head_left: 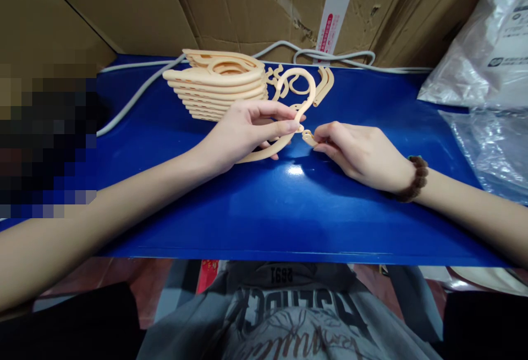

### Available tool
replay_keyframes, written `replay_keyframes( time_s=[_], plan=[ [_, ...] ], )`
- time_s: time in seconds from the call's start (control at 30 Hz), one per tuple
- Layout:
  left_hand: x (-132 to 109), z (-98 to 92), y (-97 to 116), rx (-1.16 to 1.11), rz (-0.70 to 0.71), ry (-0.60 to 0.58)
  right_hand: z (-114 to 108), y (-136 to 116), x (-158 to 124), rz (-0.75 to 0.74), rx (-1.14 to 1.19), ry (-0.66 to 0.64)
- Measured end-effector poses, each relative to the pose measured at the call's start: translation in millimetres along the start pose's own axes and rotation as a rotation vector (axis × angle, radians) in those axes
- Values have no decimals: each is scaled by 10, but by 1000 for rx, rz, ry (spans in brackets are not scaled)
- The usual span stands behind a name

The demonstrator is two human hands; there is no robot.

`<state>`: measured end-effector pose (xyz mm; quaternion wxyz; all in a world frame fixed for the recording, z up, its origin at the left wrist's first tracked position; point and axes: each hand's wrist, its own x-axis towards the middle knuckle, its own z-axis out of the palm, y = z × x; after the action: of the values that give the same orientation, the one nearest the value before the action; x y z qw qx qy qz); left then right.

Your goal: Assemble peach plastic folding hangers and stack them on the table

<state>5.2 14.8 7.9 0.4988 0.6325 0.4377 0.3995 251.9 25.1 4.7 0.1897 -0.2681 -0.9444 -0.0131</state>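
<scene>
My left hand (251, 129) is closed around a beige plastic hanger (310, 88), pinching it with thumb and fingers near the base of its curved hook. One curved arm of it passes below the fingers, and the rest is hidden by the hand. My right hand (358, 151) is closed on a small beige plastic piece (308, 138), whose rounded end with a hole points at the hanger. A small gap shows between the two. Behind my left hand rises a neat stack of beige hangers (218, 88).
Several loose beige curved pieces (324, 86) lie beyond the hanger on the blue table (264, 211). A white cable (136, 104) runs along the back, before cardboard boxes (256, 8). Clear plastic bags (482, 57) occupy the right side. The table's front edge is close to my body.
</scene>
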Motion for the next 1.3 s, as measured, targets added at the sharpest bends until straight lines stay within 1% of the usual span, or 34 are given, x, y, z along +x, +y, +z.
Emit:
replay_keyframes(
  time_s=[0.13, 0.27, 0.4, 0.57, 0.67, 0.77, 0.9, 0.97, 1.07, 1.3],
  plan=[
    [-12, -8, 6, 7, 18, -32, -8, -10, -4, 7, -34, -13],
    [-5, -20, -22, 2, 0, -84, -21, -32, -10, 8, -27, -11],
    [6, -39, -23, -67, -57, -131, -29, -45, -12, 1, -49, -4],
    [10, -45, 27, -91, -126, -166, -33, -46, -15, -73, -51, -2],
    [9, -47, 52, -74, -127, -186, -29, -54, -22, -76, -72, -8],
    [5, -41, 61, -56, -98, -209, -21, -62, -27, -81, -68, -7],
    [1, -10, 60, -23, -7, -198, -24, -69, -29, -84, -37, 35],
    [4, 7, 56, -5, 12, -212, -32, -70, -27, -92, -30, 49],
    [13, 22, 49, -13, -7, -227, -39, -69, -19, -102, -50, 46],
    [13, 10, 25, -86, -91, -201, -33, -56, -9, -93, -28, 11]
  ],
)
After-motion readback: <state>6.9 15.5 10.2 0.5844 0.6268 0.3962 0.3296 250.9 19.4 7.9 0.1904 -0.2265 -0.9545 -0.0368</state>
